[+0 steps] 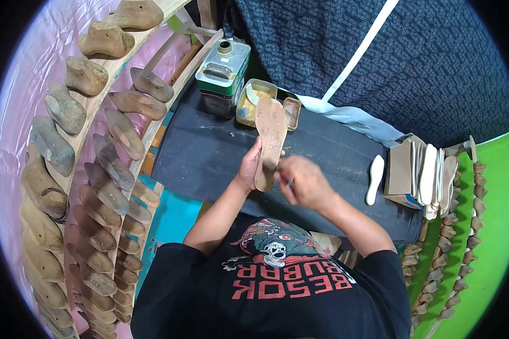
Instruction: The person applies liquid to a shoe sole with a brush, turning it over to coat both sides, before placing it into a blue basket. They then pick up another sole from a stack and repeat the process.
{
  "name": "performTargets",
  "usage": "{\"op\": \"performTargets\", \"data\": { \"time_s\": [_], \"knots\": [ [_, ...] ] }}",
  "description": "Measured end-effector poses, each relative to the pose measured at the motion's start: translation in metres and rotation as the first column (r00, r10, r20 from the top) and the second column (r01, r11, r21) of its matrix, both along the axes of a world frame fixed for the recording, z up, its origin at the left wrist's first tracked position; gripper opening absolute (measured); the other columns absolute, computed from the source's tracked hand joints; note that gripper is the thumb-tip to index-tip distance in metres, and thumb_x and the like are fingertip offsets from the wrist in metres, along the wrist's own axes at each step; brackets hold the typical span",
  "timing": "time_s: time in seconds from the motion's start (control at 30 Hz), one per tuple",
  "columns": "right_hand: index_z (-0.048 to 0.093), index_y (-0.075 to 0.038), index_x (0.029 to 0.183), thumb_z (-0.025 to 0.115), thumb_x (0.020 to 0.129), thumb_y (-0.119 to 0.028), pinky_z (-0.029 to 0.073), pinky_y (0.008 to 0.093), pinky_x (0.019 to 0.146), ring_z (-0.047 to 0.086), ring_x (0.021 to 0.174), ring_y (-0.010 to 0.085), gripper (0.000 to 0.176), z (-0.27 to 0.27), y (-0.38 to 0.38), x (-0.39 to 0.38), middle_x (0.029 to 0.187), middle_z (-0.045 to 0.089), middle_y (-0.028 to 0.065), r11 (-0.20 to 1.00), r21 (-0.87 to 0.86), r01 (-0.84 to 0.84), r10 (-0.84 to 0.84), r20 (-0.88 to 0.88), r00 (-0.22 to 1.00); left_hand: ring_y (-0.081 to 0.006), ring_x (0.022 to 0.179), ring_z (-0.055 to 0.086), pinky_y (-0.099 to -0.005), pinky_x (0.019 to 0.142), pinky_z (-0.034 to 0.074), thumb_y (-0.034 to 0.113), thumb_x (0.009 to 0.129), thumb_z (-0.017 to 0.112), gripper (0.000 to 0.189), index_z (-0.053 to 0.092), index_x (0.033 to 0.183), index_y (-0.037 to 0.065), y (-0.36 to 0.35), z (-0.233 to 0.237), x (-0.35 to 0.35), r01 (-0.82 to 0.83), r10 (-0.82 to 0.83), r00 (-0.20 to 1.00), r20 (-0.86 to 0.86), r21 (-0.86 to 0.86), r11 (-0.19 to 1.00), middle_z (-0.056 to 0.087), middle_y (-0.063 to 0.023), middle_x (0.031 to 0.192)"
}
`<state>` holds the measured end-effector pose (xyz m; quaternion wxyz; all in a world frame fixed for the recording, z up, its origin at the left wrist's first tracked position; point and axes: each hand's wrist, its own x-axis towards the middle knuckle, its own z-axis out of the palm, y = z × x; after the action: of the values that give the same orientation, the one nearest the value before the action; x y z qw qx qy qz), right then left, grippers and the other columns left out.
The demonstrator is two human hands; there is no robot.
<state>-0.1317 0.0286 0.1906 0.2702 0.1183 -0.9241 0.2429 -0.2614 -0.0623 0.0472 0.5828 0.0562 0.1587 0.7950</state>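
Note:
My left hand (251, 168) is closed around the side of a brown shoe last (271, 130), which is held sole side up with its wide toe end pointing away from me. Small dark specks dot its flat face, and a dark patch shows near the heel. Close to the heel end, my right hand (304, 182) is smeared by motion, with its fingers curled. Something small and dark seems to be in those fingers, but I cannot make it out. Just beyond the toe lies a yellowish tub (244, 108) with a pale curved piece in it, beside a small brown container (292, 113).
A metal can (223, 73) stands at the back left of the dark table (333, 152). At right, a white insole (375, 179) lies beside a cardboard box (400, 172) of insoles. Racks of wooden shoe lasts (104, 39) line both sides. Dark patterned cloth (424, 62) hangs behind.

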Motion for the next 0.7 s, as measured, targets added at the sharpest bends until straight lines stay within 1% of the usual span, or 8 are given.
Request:
{"op": "performTargets", "data": {
  "time_s": [0.13,0.3,0.43,0.5,0.53,0.57,0.63,0.7],
  "knots": [
    [0.056,-0.002,0.101,0.071,0.084,-0.005,0.051,0.0421,0.064,0.061,0.069,0.0320,0.023,-0.004,-0.006,0.007,0.079,0.059,0.0121,0.994,-0.098,-0.046,0.048,0.019,0.999,-0.0212,0.103,0.067,-0.0376,0.092,0.055,0.048,0.107,0.037,0.051,0.053,0.139,0.012,-0.006,-0.012,-0.005,0.112,-0.114,0.994,-0.002,0.171,0.979,0.068,-0.0108,0.117],
    [0.056,0.000,0.101,0.071,0.086,-0.005,0.051,0.0398,0.063,0.061,0.069,0.0319,0.022,-0.005,0.041,-0.021,0.079,0.059,0.0137,0.973,-0.089,0.212,-0.219,-0.072,0.973,-0.0183,0.104,0.068,-0.0356,0.091,0.056,0.043,0.107,0.041,0.045,0.053,0.140,0.015,0.004,0.001,0.014,0.065,-0.070,0.984,0.166,0.036,0.997,0.068,-0.0059,0.122],
    [0.056,0.000,0.101,0.071,0.084,-0.004,0.050,0.0408,0.064,0.061,0.070,0.0337,0.023,-0.004,0.037,-0.012,0.082,0.060,0.0152,0.979,-0.021,0.204,-0.205,-0.078,0.976,-0.0190,0.108,0.066,-0.0357,0.095,0.053,0.043,0.107,0.040,0.045,0.053,0.139,0.014,0.009,-0.001,0.020,0.044,-0.047,0.986,0.157,0.026,0.999,0.068,-0.0053,0.122],
    [0.057,-0.002,0.100,0.072,0.081,-0.004,0.052,0.0419,0.068,0.063,0.074,0.0341,0.024,-0.011,0.017,0.002,0.086,0.062,0.0145,0.991,0.002,0.131,-0.130,-0.044,0.990,-0.0226,0.127,0.056,-0.0384,0.111,0.043,0.043,0.108,0.034,0.051,0.047,0.146,0.011,0.008,-0.008,0.017,0.082,-0.086,0.994,0.064,0.062,0.995,0.059,-0.0091,0.138],
    [0.057,-0.002,0.099,0.072,0.081,-0.004,0.053,0.0415,0.067,0.063,0.073,0.0337,0.024,-0.012,0.007,0.008,0.086,0.061,0.0144,0.998,-0.009,0.057,-0.057,-0.046,0.997,-0.0234,0.116,0.063,-0.0380,0.102,0.050,0.046,0.107,0.033,0.054,0.049,0.143,0.010,0.008,-0.001,0.019,0.015,-0.014,0.998,0.057,-0.022,1.000,0.063,-0.0105,0.129],
    [0.057,-0.002,0.099,0.071,0.081,-0.003,0.053,0.0410,0.067,0.063,0.073,0.0334,0.023,-0.012,-0.002,0.013,0.085,0.061,0.0142,1.000,-0.019,-0.017,0.016,-0.053,0.998,-0.0234,0.116,0.063,-0.0380,0.102,0.050,0.046,0.107,0.033,0.054,0.049,0.143,0.010,0.006,-0.007,0.016,0.009,-0.008,0.998,0.059,-0.025,1.000,0.063,-0.0105,0.129],
    [0.057,-0.002,0.099,0.071,0.082,-0.003,0.053,0.0407,0.066,0.063,0.072,0.0331,0.022,-0.015,-0.011,0.019,0.084,0.061,0.0139,0.997,-0.080,-0.007,0.005,-0.031,1.000,-0.0210,0.098,0.068,-0.0359,0.088,0.055,0.049,0.107,0.034,0.052,0.055,0.134,0.010,0.003,-0.014,0.008,0.070,-0.068,0.997,-0.034,0.044,0.997,0.069,-0.0090,0.109],
    [0.057,-0.001,0.099,0.071,0.082,-0.003,0.053,0.0405,0.065,0.062,0.071,0.0329,0.022,-0.018,-0.009,0.019,0.083,0.061,0.0136,0.989,-0.144,0.010,-0.010,0.003,1.000,-0.0219,0.098,0.068,-0.0372,0.091,0.054,0.049,0.107,0.034,0.052,0.055,0.134,0.009,0.003,-0.016,0.009,0.076,-0.076,0.997,0.001,0.044,0.996,0.070,-0.0091,0.107]
  ]
}}
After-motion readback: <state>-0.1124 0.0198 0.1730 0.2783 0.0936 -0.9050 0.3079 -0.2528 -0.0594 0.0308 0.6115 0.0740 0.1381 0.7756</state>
